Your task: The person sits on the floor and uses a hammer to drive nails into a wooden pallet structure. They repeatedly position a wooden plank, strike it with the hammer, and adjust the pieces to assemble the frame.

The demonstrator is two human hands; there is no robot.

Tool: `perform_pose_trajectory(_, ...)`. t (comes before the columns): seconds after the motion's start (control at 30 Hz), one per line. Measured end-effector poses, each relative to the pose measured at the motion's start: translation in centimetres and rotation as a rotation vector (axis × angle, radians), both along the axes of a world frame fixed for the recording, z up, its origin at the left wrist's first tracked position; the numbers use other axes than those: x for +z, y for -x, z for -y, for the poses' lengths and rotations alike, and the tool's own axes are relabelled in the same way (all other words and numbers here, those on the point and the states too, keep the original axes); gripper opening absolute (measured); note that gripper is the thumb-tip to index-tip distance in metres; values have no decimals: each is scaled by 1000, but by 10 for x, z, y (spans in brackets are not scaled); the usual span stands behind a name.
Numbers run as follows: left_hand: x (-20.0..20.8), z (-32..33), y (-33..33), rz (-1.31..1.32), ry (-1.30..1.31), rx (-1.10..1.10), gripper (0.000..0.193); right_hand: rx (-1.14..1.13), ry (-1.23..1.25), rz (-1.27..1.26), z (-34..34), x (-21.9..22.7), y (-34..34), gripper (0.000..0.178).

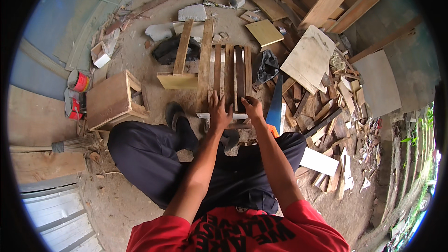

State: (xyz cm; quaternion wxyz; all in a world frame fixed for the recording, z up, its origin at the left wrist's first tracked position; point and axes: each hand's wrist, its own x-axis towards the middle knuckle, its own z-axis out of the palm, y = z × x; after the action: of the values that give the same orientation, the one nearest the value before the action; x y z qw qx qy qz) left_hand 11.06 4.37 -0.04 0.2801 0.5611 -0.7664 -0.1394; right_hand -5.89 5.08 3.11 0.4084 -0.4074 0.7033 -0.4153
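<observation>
Several narrow wooden slats lie side by side in front of me, pointing away from my knees. My left hand [219, 112] rests over the near ends of a brown slat [217, 70] and its neighbour, fingers spread and open. My right hand [253, 108] is closed at the near end of a dark slat [240, 74], its bent fingertips against the edge. A longer plank [205, 56] lies just left of the slats. To the right, a handsaw [276, 100] with a blue-toned blade stands near my right wrist, its orange handle [272, 130] partly hidden by my forearm.
A wooden box-like stool [109, 100] stands at left, near red paint cans [79, 81] and a broom [70, 146]. Scrap wood [322, 105] piles up at right beneath a large pale board [309, 58]. A black bag [175, 50] and white blocks [192, 13] lie beyond the slats.
</observation>
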Motion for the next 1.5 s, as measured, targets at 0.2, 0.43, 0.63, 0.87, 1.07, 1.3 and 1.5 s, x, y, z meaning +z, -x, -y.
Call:
perform_pose_trajectory(0.2,23,-19,29,0,-106,-199,85,21,-113,51,6,-8,27,33)
perform_pose_trajectory(0.43,14,-11,32,97,-63,-136,80,32,55,-344,2,1,8,24)
perform_pose_trajectory(0.63,13,-12,33,85,-64,-144,79,64,158,-336,-12,6,18,24)
perform_pose_trajectory(0.87,15,-13,30,17,70,-178,72,101,173,-356,-23,4,16,24)
perform_pose_trajectory(1.07,17,-12,29,36,24,-195,67,60,193,-328,-27,4,15,21)
perform_pose_trajectory(1.3,17,-11,22,48,42,-232,68,67,159,-350,-29,9,13,23)
perform_pose_trajectory(1.5,20,-11,23,14,30,-253,63,39,170,-323,-33,6,14,23)
